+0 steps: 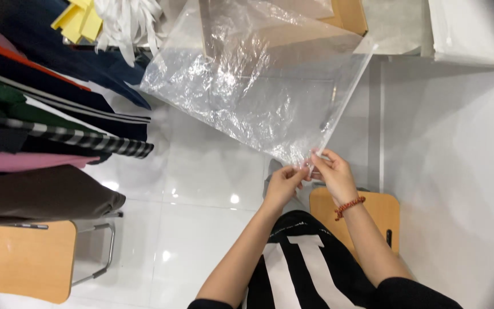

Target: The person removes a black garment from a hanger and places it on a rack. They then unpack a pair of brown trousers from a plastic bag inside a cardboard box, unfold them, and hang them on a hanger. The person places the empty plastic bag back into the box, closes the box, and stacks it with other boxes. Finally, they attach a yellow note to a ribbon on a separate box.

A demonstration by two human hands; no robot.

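A large clear plastic bag [253, 86] with a zip strip along its right edge is held up in front of me. My left hand [284, 184] pinches its near corner from the left. My right hand [331, 171], with a red bead bracelet on the wrist, grips the same corner at the zip end. The two hands nearly touch. A black garment with white stripes [304, 269] lies on my lap below my arms.
A stack of folded clothes [41, 131] in dark, green, striped, pink and brown fills the left, resting on a wooden chair [21, 257]. Yellow and white items [110, 20] lie at the top left. Another wooden stool [381, 212] stands under my right arm. The floor is glossy white tile [201, 171].
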